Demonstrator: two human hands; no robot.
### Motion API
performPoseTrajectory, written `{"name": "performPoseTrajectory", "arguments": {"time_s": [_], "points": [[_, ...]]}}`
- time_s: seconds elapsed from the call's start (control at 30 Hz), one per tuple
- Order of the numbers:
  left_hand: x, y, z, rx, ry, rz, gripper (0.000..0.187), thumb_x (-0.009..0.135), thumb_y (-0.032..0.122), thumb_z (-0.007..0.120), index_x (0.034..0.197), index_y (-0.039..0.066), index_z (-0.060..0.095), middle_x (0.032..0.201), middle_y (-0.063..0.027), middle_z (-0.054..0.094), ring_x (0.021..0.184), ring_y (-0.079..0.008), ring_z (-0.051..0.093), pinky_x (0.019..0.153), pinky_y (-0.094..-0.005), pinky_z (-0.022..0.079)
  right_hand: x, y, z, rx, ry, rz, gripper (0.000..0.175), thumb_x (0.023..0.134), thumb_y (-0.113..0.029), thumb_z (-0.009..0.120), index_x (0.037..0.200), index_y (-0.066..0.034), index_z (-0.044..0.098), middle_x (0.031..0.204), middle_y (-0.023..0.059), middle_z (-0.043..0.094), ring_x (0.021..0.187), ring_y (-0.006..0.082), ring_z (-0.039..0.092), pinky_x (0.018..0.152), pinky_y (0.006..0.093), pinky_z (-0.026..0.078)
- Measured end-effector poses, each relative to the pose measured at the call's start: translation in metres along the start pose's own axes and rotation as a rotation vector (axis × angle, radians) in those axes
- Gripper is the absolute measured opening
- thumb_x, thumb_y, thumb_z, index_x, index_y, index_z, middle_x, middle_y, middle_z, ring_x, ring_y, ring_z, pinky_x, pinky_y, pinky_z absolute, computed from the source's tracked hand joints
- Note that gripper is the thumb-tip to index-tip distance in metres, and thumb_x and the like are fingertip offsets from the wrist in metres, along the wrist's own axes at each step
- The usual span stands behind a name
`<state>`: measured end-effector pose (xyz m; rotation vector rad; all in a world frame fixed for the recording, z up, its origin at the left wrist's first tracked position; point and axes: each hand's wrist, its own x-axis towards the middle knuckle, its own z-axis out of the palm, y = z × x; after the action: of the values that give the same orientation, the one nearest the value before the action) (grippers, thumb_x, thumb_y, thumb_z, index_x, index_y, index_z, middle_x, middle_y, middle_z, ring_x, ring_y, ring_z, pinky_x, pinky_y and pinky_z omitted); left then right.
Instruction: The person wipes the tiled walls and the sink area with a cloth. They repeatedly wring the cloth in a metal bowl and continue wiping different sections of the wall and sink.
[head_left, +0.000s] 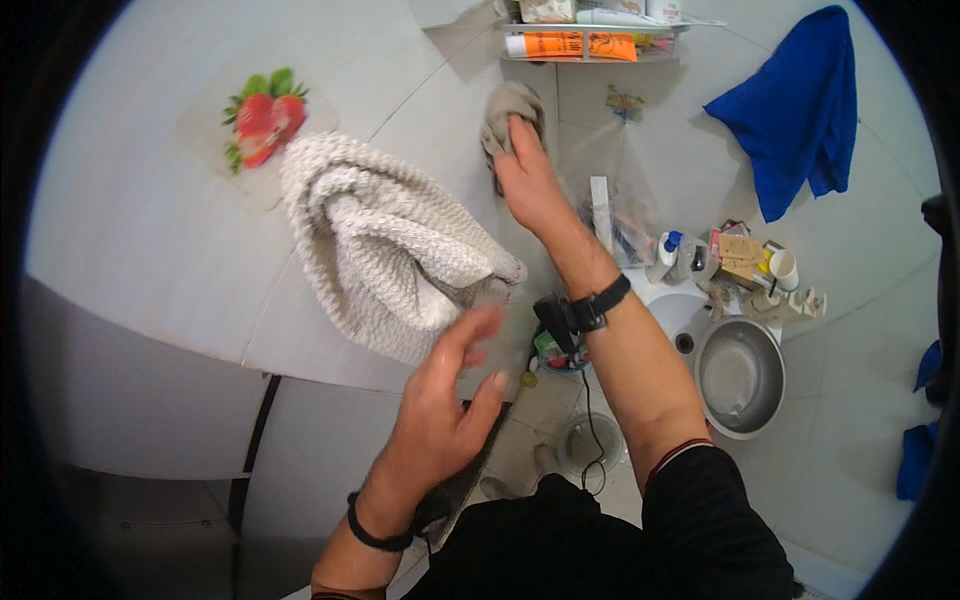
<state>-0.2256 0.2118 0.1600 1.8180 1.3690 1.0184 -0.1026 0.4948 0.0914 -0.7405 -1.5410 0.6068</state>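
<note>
My right hand presses a crumpled grey-brown cloth against the white tiled wall, close to the corner and beneath a corner shelf. Its palm side and part of the grip are hidden. A thick off-white textured towel hangs in folds on the left wall, below a clear adhesive patch with a strawberry picture. My left hand is raised by the towel's lower end, its fingers apart and slightly blurred, holding nothing. Whether its fingertips touch the towel cannot be told.
The corner shelf carries tubes and bottles. A blue cloth hangs on the right wall. Bottles and small boxes crowd the washbasin, with a metal bowl at its edge. A bucket stands on the floor.
</note>
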Motion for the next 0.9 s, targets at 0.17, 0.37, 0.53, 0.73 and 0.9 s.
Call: {"name": "performPoseTrajectory", "arguments": {"time_s": [0.17,0.37,0.53,0.73,0.9], "points": [[0.020,-0.006,-0.016,-0.222,0.209,-0.062,0.081,0.098,-0.003,0.060,0.168,0.002,0.020,0.162,-0.0152,0.043,0.150,-0.0269,0.043,0.121,-0.0425,0.035,-0.102,0.017,0.026,0.018,-0.105,0.189,0.060,0.094,-0.007,0.052,0.150,0.0115,0.040,0.148,0.0339,0.045,0.140,0.0508,0.044,0.121,0.0465,0.035],[0.022,-0.012,-0.019,-0.200,0.158,0.081,0.081,0.099,0.000,0.063,0.166,-0.005,0.018,0.156,-0.0202,0.047,0.141,-0.0266,0.051,0.117,-0.0414,0.043,-0.194,-0.041,0.054,0.092,-0.162,0.161,0.058,0.093,-0.008,0.056,0.147,0.0088,0.043,0.139,0.0330,0.046,0.132,0.0542,0.043,0.117,0.0530,0.034],[0.013,-0.009,-0.022,0.164,0.236,0.059,0.076,0.097,0.008,0.070,0.157,-0.012,0.029,0.143,-0.0305,0.058,0.130,-0.0399,0.062,0.109,-0.0435,0.050,-0.212,-0.111,0.065,0.129,-0.169,0.079,0.058,0.096,-0.016,0.063,0.148,0.0048,0.045,0.142,0.0302,0.046,0.132,0.0512,0.043,0.116,0.0562,0.033],[-0.007,-0.016,-0.049,0.198,0.242,0.093,0.061,0.099,0.007,0.061,0.149,-0.016,0.037,0.127,-0.0396,0.063,0.119,-0.0540,0.064,0.099,-0.0513,0.053,-0.212,-0.141,0.077,0.067,-0.068,0.006,0.061,0.099,-0.019,0.063,0.152,0.0036,0.044,0.137,0.0280,0.050,0.128,0.0489,0.046,0.114,0.0563,0.033],[-0.023,-0.011,-0.062,0.138,0.234,0.134,0.059,0.098,0.005,0.055,0.150,-0.016,0.035,0.124,-0.0395,0.065,0.116,-0.0543,0.065,0.099,-0.0509,0.053,-0.183,-0.102,0.089,0.155,-0.004,-0.033,0.051,0.101,-0.014,0.061,0.147,0.0032,0.048,0.129,0.0282,0.054,0.121,0.0490,0.048,0.109,0.0556,0.036]]}}
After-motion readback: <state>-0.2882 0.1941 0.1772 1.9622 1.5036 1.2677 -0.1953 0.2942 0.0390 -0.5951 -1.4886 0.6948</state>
